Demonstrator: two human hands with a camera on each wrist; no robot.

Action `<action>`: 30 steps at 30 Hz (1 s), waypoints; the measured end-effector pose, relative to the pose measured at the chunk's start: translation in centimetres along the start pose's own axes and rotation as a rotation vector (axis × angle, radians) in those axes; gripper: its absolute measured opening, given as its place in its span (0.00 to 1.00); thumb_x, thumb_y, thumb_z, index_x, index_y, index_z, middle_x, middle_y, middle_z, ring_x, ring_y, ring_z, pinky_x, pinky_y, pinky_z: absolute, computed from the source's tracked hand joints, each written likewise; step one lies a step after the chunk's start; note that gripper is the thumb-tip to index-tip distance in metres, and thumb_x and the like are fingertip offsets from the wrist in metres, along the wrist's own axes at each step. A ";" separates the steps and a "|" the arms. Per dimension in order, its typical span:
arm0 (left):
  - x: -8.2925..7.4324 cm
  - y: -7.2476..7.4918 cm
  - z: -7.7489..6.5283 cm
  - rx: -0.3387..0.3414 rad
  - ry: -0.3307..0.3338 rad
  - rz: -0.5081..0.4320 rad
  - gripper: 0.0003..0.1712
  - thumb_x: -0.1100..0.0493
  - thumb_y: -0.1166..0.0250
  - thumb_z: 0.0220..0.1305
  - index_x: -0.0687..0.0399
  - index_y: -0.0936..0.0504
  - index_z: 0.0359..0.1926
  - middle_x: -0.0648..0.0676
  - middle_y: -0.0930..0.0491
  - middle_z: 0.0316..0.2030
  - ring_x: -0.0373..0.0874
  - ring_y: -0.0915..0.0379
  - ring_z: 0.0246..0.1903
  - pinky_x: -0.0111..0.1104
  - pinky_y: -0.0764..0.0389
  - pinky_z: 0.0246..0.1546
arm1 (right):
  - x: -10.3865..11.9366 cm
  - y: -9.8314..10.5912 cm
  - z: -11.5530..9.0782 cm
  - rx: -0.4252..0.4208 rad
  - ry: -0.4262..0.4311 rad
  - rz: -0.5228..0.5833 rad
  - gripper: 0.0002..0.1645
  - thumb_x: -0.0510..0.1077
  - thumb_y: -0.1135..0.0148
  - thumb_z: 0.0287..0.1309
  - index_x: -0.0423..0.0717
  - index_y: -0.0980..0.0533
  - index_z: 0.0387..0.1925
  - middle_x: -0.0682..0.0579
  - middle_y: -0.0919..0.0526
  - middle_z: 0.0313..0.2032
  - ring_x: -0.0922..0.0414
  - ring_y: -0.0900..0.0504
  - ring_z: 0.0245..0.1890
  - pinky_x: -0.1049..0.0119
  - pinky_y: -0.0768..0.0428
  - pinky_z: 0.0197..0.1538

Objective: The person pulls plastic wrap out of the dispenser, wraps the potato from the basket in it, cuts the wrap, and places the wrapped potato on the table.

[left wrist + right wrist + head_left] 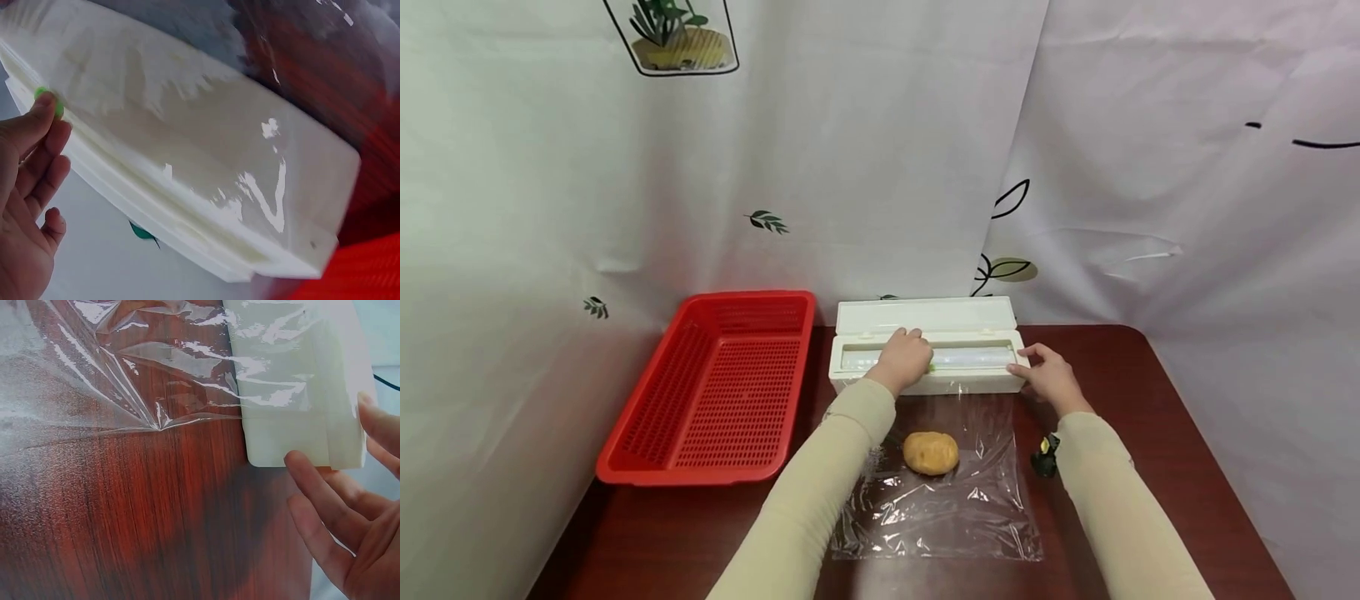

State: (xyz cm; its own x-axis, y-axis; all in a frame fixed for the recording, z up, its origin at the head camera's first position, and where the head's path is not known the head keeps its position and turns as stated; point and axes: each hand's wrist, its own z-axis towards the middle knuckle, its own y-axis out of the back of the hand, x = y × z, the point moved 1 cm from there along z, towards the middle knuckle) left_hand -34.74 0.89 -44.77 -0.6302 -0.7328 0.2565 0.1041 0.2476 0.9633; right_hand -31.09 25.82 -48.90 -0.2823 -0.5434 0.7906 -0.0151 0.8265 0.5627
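A white cling film dispenser (962, 385) lies at the table's back with its lid (925, 315) raised and a film roll (973, 357) inside. My left hand (904, 358) is over its front edge. In the left wrist view, thumb and index finger pinch a small green slide cutter (59, 110) there. My right hand (1051, 378) grips the dispenser's right end, thumb and fingers on different sides of the white box (284, 440). Clear cling film (940, 525) stretches from the dispenser toward the front of the table. A potato (931, 452) sits on the film's middle.
A red perforated basket (805, 367) stands left of the dispenser on the dark red-brown table (700, 537). A small black object (1045, 460) with a yellow mark is beside the right sleeve. A printed white curtain (880, 167) hangs right behind the table.
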 end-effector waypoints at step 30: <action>9.9 -2.2 -7.1 0.107 0.125 0.152 0.04 0.58 0.37 0.57 0.46 0.16 0.32 0.48 0.18 0.35 0.47 0.30 0.45 0.40 0.33 0.46 | 0.1 -0.2 -1.0 0.004 0.010 0.010 0.32 0.51 0.39 0.58 0.42 0.36 0.60 0.35 0.24 0.42 0.46 0.18 0.33 0.59 0.21 0.29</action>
State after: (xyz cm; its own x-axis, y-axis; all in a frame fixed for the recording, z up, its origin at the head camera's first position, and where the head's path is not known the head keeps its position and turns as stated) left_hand -35.75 -11.40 -43.74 -0.5128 -0.7531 0.4121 0.1041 0.4220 0.9006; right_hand -30.12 25.47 -48.62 -0.2725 -0.5368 0.7985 -0.0161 0.8323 0.5540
